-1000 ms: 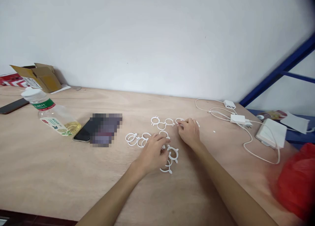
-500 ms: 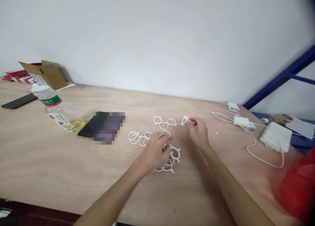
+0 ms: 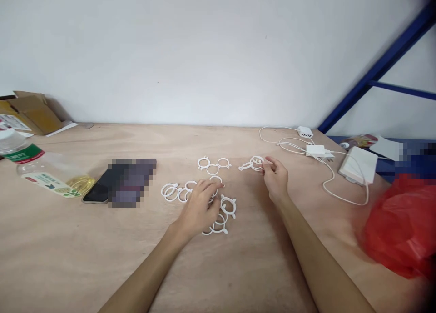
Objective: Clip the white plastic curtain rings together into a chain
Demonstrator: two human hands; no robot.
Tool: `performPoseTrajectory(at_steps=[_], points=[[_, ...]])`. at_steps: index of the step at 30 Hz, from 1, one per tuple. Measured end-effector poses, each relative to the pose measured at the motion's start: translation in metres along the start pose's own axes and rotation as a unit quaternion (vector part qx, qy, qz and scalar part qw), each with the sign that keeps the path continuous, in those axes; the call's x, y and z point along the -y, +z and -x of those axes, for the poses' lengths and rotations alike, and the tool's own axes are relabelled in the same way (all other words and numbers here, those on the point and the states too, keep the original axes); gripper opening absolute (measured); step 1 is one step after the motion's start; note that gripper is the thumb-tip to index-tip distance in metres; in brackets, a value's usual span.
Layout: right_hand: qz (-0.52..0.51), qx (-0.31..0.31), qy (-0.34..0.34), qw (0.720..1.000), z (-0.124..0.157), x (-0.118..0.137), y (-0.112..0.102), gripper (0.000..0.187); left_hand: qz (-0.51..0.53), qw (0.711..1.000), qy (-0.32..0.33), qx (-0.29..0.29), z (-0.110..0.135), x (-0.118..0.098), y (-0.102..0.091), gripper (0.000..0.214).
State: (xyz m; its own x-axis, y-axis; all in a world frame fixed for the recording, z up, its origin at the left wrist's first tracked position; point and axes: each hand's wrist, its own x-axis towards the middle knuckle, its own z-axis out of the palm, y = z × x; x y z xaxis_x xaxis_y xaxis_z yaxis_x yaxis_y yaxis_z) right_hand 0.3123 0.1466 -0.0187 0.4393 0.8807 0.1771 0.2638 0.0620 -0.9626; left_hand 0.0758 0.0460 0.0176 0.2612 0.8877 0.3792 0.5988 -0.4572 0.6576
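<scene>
Compared with half a second ago, the right hand (image 3: 275,179) sits a little lower, right of centre, and the white ring clip (image 3: 254,162) pinched between its thumb and fingertips now lies flatter, sticking out to the left just above the wood. The left hand (image 3: 199,206) stays pressed on the pile of rings (image 3: 227,208) at the centre, fingers bent over them; whether it grips one I cannot tell. The view has swung right, so the bottle (image 3: 44,172) is now at the left edge.

The plywood table (image 3: 68,249) also carries a row of rings (image 3: 213,164) above the left hand, a phone (image 3: 97,192), a cardboard box (image 3: 30,113) at upper left, and white chargers (image 3: 315,149) with cable at right; a red bag (image 3: 402,231) blurs the lower right. Behind it are a plain white wall (image 3: 204,54) and a blue frame (image 3: 374,72).
</scene>
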Motion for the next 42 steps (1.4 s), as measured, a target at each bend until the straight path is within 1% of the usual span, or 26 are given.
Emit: performPoseTrajectory(at_steps=[2,4,7,9,12,15,18,20,22,24,26,29,31,33,35,38,40,41,42], points=[[0.032,0.035,-0.001,0.999,0.001,0.002,-0.002,0.043,-0.004,1.000,0.000,0.002,0.000,0.000,0.000,0.040],[0.108,0.061,-0.029,0.992,0.004,0.007,-0.005,0.035,-0.006,1.000,0.001,0.002,0.000,0.000,0.000,0.040],[0.206,0.080,-0.069,0.973,0.009,0.017,-0.008,0.031,-0.006,1.000,0.003,0.003,0.000,0.000,0.000,0.040],[0.249,0.088,-0.076,0.961,0.013,0.023,-0.009,0.033,-0.006,1.000,0.000,0.006,0.000,0.000,0.000,0.040],[0.297,0.097,-0.082,0.946,0.016,0.027,-0.008,0.033,-0.007,1.000,-0.005,0.011,0.000,-0.001,0.000,0.041],[0.330,0.122,-0.084,0.932,0.017,0.029,-0.008,0.034,-0.007,1.000,-0.002,0.013,-0.001,-0.002,0.000,0.041],[0.368,0.148,-0.084,0.914,0.019,0.032,-0.009,0.027,-0.006,1.000,0.003,0.010,-0.001,-0.002,0.000,0.039],[0.393,0.154,-0.095,0.901,0.019,0.033,-0.010,0.023,-0.003,1.000,0.003,0.010,-0.001,-0.001,0.000,0.038],[0.403,0.157,-0.106,0.895,0.019,0.034,-0.011,0.020,-0.002,1.000,0.004,0.012,-0.001,0.000,0.001,0.037],[0.393,0.170,-0.097,0.898,0.019,0.033,-0.012,0.018,-0.001,1.000,0.001,0.015,0.000,0.001,0.002,0.037],[0.377,0.187,-0.072,0.904,0.019,0.032,-0.012,0.018,0.001,1.000,-0.009,0.017,-0.001,0.000,0.002,0.035],[0.364,0.195,-0.055,0.909,0.020,0.032,-0.011,0.016,-0.004,1.000,-0.026,0.018,-0.007,-0.003,0.004,0.030],[0.355,0.189,-0.062,0.913,0.022,0.034,-0.011,0.016,-0.025,0.999,-0.018,0.031,-0.018,-0.006,0.007,0.030],[0.343,0.179,-0.070,0.919,0.023,0.035,-0.010,0.016,-0.055,0.997,0.005,0.056,-0.034,-0.009,0.014,0.032],[0.336,0.172,-0.083,0.922,0.024,0.035,-0.009,0.015,-0.080,0.993,0.031,0.083,-0.053,-0.010,0.024,0.033],[0.339,0.165,-0.113,0.919,0.026,0.032,-0.006,0.015,-0.125,0.983,0.038,0.132,-0.077,-0.008,0.043,0.031],[0.340,0.158,-0.114,0.920,0.025,0.030,-0.005,0.015,-0.138,0.979,0.034,0.143,-0.086,-0.005,0.052,0.025],[0.332,0.153,-0.108,0.924,0.025,0.029,-0.005,0.015,-0.141,0.979,0.031,0.145,-0.089,-0.003,0.056,0.022],[0.310,0.144,-0.096,0.935,0.024,0.028,-0.005,0.015,-0.142,0.979,0.027,0.143,-0.090,-0.001,0.058,0.020]])
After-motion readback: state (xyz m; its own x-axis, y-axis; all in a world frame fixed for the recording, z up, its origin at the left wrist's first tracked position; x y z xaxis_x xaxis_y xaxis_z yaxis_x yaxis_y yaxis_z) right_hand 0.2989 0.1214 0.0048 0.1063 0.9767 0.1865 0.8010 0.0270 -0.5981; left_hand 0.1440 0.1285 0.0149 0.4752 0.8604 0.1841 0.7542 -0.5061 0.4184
